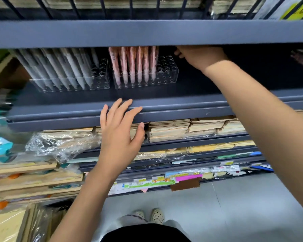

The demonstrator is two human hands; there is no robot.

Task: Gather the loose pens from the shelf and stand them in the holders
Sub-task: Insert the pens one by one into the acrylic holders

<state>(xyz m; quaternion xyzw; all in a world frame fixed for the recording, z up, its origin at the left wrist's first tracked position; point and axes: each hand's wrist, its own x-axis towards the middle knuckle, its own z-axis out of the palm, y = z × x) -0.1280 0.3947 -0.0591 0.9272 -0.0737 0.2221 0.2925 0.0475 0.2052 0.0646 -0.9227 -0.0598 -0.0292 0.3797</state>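
Head view: left hand (119, 131) flat, fingers (123, 109) spread and straight, tips on the shelf lip (182, 109). Right hand (199, 57) reaches deep into the shelf; its fingers are hidden under the upper shelf edge (147, 32), so grip can't be told. Beyond the left fingertips: clear holder (101, 82) of grey pens (63, 69). Just left of the right hand: clear holder (166, 74) of pink pens (135, 63), print unreadable. Yellow tag (297, 11): "00" legible.

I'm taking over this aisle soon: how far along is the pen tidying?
Done: grey pens stand in the left holder, pink pens in the right holder; both have empty holes. In hand: the right hand reaches deep beside the right holder, fingers hidden, any pen unconfirmed; the left hand is open at the front of the shelf. Left: no loose pens show on the shelf.
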